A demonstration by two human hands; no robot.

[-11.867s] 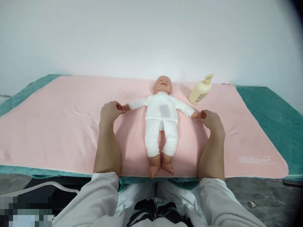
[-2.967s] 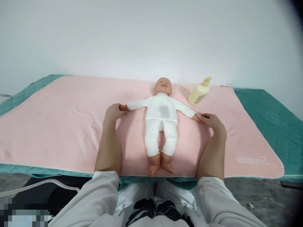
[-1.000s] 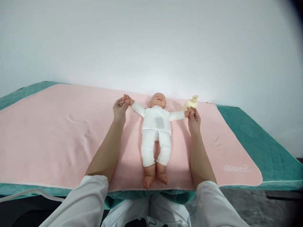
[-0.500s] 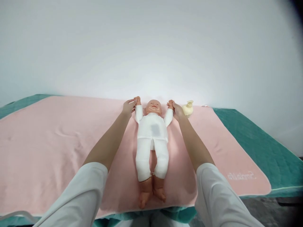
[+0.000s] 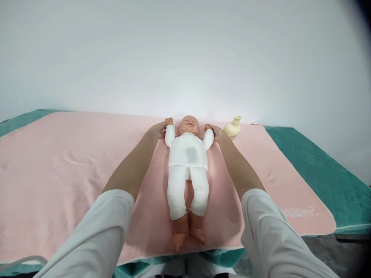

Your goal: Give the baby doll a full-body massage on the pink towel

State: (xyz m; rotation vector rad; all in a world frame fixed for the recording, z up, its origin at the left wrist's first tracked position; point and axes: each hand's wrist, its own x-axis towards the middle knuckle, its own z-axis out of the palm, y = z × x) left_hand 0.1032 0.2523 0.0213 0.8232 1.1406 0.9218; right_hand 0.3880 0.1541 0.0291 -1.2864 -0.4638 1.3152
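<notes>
A baby doll (image 5: 188, 154) with a cloth body and white sleeves and legs lies on its back on a pink blanket (image 5: 87, 162), its bare feet toward me. Both doll arms are raised beside its head. My left hand (image 5: 159, 129) is closed on the doll's hand (image 5: 169, 121) on the left side of the view. On the other side my right hand (image 5: 216, 132) grips the doll's other hand (image 5: 207, 126), fingers partly hidden behind it. A dark grey patch marks the doll's chest.
Just right of my right hand stands a pale yellow pump bottle (image 5: 232, 128). The blanket lies over a green padded cover (image 5: 321, 173), and a white wall (image 5: 185, 58) rises behind. A pale curved tube or cord (image 5: 31, 258) shows at the lower left.
The doll's hands, held in mine, have come slightly lower and nearer its head. The whole view has shifted a little, with the bottle and blanket edge appearing higher and farther right.
</notes>
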